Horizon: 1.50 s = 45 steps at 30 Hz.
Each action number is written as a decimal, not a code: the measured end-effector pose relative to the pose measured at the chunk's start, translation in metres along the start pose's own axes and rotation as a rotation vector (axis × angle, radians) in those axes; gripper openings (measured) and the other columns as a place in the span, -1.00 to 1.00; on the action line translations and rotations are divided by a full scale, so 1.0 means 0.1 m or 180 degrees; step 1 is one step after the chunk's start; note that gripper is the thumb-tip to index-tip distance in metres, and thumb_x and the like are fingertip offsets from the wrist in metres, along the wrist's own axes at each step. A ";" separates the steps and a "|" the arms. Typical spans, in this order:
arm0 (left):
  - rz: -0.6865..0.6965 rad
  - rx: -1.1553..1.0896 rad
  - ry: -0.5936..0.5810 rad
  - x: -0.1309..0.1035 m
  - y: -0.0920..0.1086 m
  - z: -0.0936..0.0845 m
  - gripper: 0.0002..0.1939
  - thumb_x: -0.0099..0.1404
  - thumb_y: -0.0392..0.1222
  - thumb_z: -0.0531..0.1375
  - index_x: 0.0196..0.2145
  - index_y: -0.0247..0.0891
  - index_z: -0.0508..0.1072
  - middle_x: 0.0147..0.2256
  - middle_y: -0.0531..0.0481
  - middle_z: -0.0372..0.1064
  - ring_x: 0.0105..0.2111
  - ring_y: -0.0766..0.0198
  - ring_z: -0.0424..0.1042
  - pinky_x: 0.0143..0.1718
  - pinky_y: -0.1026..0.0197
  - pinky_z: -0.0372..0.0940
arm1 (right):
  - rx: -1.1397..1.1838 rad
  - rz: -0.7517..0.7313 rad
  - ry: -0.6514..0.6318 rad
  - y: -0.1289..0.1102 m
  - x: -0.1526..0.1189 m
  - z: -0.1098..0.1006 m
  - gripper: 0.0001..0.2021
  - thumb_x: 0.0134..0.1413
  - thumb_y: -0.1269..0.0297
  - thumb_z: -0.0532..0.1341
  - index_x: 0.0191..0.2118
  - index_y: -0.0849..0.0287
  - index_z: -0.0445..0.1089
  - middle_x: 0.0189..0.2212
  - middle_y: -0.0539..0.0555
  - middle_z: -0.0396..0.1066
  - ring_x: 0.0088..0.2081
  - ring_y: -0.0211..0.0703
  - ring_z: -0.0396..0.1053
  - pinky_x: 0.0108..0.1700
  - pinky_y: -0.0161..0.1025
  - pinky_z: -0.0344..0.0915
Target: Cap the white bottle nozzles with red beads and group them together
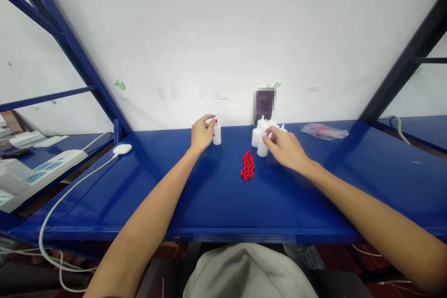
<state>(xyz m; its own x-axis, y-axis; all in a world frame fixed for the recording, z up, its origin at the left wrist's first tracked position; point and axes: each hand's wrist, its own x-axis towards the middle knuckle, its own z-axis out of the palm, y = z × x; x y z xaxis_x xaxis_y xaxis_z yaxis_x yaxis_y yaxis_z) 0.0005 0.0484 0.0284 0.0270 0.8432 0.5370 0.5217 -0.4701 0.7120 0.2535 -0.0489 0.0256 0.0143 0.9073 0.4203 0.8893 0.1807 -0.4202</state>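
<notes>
A small white squeeze bottle with a red cap [217, 134] stands upright on the blue table [216, 195]. My left hand [202, 134] is just beside it, thumb and index finger apart near the cap; whether they touch it I cannot tell. My right hand [284, 148] closes its thumb and fingers round the top of an uncapped white squeeze bottle [262, 150] at the front of a group. Behind that bottle several more white bottles [256, 137] with pointed nozzles stand close together, partly hidden by my fingers. Several small red caps [248, 166] lie in a loose strip between my hands.
A dark blurred rectangular object [264, 103] leans on the white wall [195, 46]. To the right lies a clear plastic bag [324, 131] with something red inside. At the left are a white puck-shaped device [122, 149] with its cable and a white power strip [45, 174].
</notes>
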 end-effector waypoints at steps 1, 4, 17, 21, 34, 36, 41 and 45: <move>-0.0008 0.0024 0.0006 0.00 0.00 0.00 -0.65 0.32 -0.03 0.09 -0.05 -0.22 0.50 -0.68 0.10 0.30 -0.61 0.32 0.28 -0.44 0.28 0.17 | 0.0027 -0.0107 0.0037 -0.01 0.00 0.00 -0.85 0.18 0.22 0.06 -0.26 0.11 0.34 -0.45 0.04 0.43 -0.40 -0.11 0.33 -0.37 -0.24 0.10; 0.0056 0.0036 0.0112 -0.03 0.01 -0.01 -0.66 0.33 -0.05 0.09 -0.06 -0.23 0.49 -0.67 0.11 0.29 -0.60 0.31 0.28 -0.43 0.28 0.17 | 0.0220 -0.0379 0.0178 -0.04 -0.01 0.00 -0.88 0.11 0.27 0.08 -0.37 0.14 0.31 -0.34 0.09 0.40 -0.36 -0.12 0.31 -0.30 -0.21 0.16; 0.1657 0.0830 -0.1899 -0.51 0.24 0.36 -0.69 0.39 -0.24 0.00 -0.01 -0.21 0.45 -0.44 0.03 0.39 -0.42 0.28 0.38 -0.25 0.23 0.25 | 0.2004 0.0099 -0.0370 -0.02 -0.04 0.22 -0.84 0.07 0.18 0.12 -0.24 0.10 0.27 -0.51 -0.07 0.32 -0.46 -0.19 0.26 -0.39 -0.25 0.16; 0.1870 0.1025 -0.2049 -0.50 0.17 0.37 -0.61 0.42 -0.26 -0.08 0.10 -0.14 0.36 -0.19 -0.07 0.38 -0.21 0.21 0.40 -0.15 0.18 0.28 | 0.1989 0.0018 -0.0411 -0.07 -0.07 0.22 -0.80 0.07 0.15 0.13 -0.25 0.14 0.34 -0.43 -0.03 0.37 -0.42 -0.19 0.29 -0.34 -0.25 0.19; 0.1872 0.1092 -0.2120 -0.46 0.14 0.37 -0.68 0.39 -0.31 -0.02 -0.01 -0.24 0.44 -0.24 -0.08 0.33 -0.25 0.22 0.38 -0.16 0.19 0.28 | 0.1371 0.0039 -0.0475 -0.09 -0.10 0.24 -0.77 0.09 0.16 0.11 -0.28 0.20 0.41 -0.46 0.03 0.45 -0.40 -0.11 0.37 -0.30 -0.22 0.23; 0.1769 0.1149 -0.2059 -0.47 0.15 0.37 -0.73 0.37 -0.29 0.02 -0.07 -0.24 0.45 -0.25 -0.07 0.35 -0.26 0.21 0.38 -0.20 0.20 0.27 | 0.1454 0.0069 -0.0450 -0.08 -0.10 0.24 -0.77 0.09 0.20 0.12 -0.19 0.17 0.38 -0.45 0.01 0.46 -0.43 -0.14 0.37 -0.29 -0.22 0.25; 0.1487 0.0901 -0.1579 -0.51 0.20 0.34 -0.84 0.37 -0.20 0.08 -0.17 -0.22 0.42 -0.37 0.02 0.32 -0.38 0.27 0.33 -0.32 0.24 0.20 | 0.1174 -0.0336 -0.0446 -0.07 -0.11 0.20 -0.75 0.19 0.19 0.04 -0.14 0.12 0.39 -0.43 -0.02 0.43 -0.44 -0.16 0.32 -0.29 -0.22 0.19; 0.1348 0.0059 -0.1182 -0.58 0.34 0.32 -0.80 0.42 -0.10 0.03 -0.13 -0.24 0.35 -0.46 0.09 0.26 -0.49 0.35 0.23 -0.39 0.29 0.15 | 0.0992 -0.0545 -0.0485 -0.12 -0.13 0.15 -0.77 0.21 0.19 0.02 -0.32 0.14 0.37 -0.50 -0.03 0.33 -0.43 -0.17 0.25 -0.34 -0.25 0.10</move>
<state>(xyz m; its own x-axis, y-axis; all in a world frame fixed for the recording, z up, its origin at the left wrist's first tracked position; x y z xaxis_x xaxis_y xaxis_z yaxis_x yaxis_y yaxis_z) 0.0438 -0.0079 0.0071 0.5339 0.6186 0.5765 0.4148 -0.7857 0.4589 0.2359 -0.0574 0.0129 -0.2113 0.8958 0.3910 0.6911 0.4198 -0.5884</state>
